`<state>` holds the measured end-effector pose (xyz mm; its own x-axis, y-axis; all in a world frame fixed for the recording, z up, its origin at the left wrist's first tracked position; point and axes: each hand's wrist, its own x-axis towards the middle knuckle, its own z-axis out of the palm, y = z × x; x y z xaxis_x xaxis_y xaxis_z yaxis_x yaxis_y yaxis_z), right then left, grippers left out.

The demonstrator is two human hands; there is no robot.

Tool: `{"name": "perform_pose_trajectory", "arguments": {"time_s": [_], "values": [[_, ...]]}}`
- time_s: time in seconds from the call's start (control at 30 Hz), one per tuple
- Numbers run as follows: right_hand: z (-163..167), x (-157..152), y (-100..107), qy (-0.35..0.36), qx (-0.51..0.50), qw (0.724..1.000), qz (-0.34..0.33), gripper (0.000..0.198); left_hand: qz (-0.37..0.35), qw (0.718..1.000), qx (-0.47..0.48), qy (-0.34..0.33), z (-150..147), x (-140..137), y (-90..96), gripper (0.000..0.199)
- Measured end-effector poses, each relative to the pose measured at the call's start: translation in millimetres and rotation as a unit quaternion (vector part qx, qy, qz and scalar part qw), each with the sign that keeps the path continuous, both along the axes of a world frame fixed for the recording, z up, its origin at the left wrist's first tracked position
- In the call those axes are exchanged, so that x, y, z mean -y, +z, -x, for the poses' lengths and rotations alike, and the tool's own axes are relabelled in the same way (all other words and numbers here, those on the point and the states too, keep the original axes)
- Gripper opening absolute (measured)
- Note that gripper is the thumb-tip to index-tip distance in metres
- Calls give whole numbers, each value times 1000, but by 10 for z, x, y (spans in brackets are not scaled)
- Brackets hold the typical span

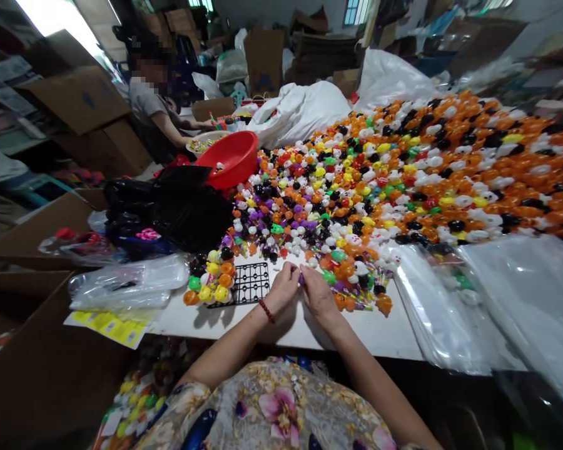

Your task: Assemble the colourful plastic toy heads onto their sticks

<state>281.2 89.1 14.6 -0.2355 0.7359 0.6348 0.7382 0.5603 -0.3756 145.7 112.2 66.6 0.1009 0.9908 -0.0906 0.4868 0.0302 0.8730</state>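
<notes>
I see my left hand point(284, 286) and right hand point(316, 292) meeting fingertip to fingertip over the white surface point(385, 331), pinching a small purple piece point(301, 279) between them; both hands are closed on it. Just left of my left hand lies a black grid tray point(251, 283), with round toys point(213, 281) filling its far-left part. Beyond my hands spreads a heap of small coloured toys point(403, 169). To the right of my right hand lie clear plastic bags point(497, 300). Far off to the left sits a red bowl point(232, 156).
</notes>
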Motion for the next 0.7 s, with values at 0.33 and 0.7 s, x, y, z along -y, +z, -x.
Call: {"name": "perform_pose_trajectory", "arguments": {"time_s": [0.33, 0.7], "values": [[-152, 407, 131, -11, -81, 990, 116, 44, -126, 972, -155, 126, 156, -979, 71, 44], [-295, 654, 396, -43, -221, 946, 232, 45, 10, 980, 198, -36, 199, -393, 86, 41]]}}
